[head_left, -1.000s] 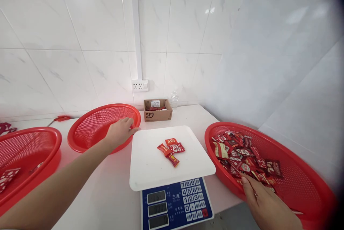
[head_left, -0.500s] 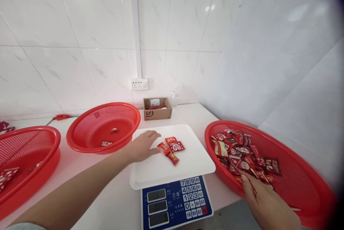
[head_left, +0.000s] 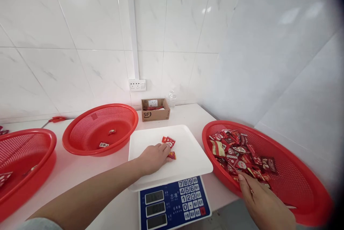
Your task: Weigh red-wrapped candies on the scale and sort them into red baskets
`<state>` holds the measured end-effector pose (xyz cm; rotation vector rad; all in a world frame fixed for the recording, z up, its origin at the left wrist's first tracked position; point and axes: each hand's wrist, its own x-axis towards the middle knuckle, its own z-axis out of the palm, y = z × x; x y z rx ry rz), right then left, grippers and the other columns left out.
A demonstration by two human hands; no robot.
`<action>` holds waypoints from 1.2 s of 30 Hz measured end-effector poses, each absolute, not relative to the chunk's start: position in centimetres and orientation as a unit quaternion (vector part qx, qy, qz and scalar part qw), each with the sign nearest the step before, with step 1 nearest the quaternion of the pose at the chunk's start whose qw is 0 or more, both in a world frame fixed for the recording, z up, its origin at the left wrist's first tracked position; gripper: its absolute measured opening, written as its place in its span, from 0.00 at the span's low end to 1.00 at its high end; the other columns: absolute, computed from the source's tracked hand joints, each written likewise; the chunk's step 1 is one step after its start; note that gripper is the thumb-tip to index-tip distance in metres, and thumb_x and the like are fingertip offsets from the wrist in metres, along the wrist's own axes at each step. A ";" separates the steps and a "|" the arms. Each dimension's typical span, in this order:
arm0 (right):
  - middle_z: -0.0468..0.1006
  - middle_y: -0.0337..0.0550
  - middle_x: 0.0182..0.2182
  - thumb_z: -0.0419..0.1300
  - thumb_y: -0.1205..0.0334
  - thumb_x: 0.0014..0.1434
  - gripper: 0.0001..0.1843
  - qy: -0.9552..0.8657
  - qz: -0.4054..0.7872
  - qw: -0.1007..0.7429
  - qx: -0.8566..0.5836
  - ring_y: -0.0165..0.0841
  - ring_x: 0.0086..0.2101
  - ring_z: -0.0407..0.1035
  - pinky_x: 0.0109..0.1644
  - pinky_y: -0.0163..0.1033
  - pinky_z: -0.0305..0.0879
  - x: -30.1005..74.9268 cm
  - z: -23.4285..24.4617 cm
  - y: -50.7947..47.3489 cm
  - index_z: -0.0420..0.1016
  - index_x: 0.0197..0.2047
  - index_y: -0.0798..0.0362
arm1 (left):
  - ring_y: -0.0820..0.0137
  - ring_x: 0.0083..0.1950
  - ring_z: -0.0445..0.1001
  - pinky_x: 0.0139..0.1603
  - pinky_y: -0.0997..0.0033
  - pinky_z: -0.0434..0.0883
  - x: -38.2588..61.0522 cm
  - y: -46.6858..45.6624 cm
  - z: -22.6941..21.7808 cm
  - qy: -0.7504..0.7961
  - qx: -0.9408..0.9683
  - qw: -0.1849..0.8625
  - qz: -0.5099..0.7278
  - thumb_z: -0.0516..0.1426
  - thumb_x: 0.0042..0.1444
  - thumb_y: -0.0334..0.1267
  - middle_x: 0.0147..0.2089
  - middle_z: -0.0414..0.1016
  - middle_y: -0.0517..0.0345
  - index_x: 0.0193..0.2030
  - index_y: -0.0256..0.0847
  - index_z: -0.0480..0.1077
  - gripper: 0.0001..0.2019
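My left hand (head_left: 154,157) lies on the white scale tray (head_left: 188,158), its fingers curled over the red candy packets (head_left: 169,142) there; some packets are hidden under it. My right hand (head_left: 264,203) rests on the near rim of the right red basket (head_left: 301,190), fingers stretched toward the heap of red packets (head_left: 236,153) inside, holding nothing that I can see. The scale's blue keypad and displays (head_left: 174,203) face me.
A middle red basket (head_left: 80,144) holds two small packets. A third red basket (head_left: 40,151) sits at the far left with a few packets. A cardboard box (head_left: 155,111), a clear bottle and a wall socket stand at the back; red-handled scissors lie by the wall.
My left hand left the middle basket, where two packets now lie, and moved right onto the scale tray over the packets. My right hand stayed on the right basket's rim.
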<state>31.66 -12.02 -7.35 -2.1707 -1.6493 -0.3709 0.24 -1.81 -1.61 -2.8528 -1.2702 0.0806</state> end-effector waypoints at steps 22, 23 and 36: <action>0.79 0.48 0.35 0.39 0.47 0.60 0.28 -0.581 -0.134 0.192 -0.780 0.40 0.33 0.73 0.29 0.41 0.67 30.9 -6.8 -12.2 0.76 0.45 0.49 | 0.57 0.58 0.62 0.53 0.57 0.64 -11.7 1.4 1.6 -0.609 -0.790 0.001 -0.063 0.44 0.61 0.50 0.56 0.66 0.47 0.52 0.40 0.64 0.21; 0.79 0.48 0.36 0.39 0.47 0.60 0.28 -0.579 -0.129 0.191 -0.782 0.41 0.34 0.73 0.29 0.41 0.67 30.9 -6.7 -12.2 0.76 0.45 0.49 | 0.58 0.60 0.60 0.57 0.57 0.61 -10.4 1.2 1.2 -0.576 -0.814 -0.013 -0.073 0.44 0.61 0.51 0.59 0.64 0.47 0.55 0.40 0.63 0.22; 0.80 0.43 0.37 0.40 0.49 0.61 0.26 -0.582 -0.138 0.182 -0.781 0.38 0.34 0.74 0.30 0.38 0.67 30.7 -6.4 -12.3 0.77 0.44 0.47 | 0.57 0.63 0.56 0.61 0.58 0.55 0.7 1.0 -1.3 -0.419 -0.896 -0.129 -0.061 0.50 0.55 0.55 0.61 0.61 0.46 0.61 0.40 0.57 0.31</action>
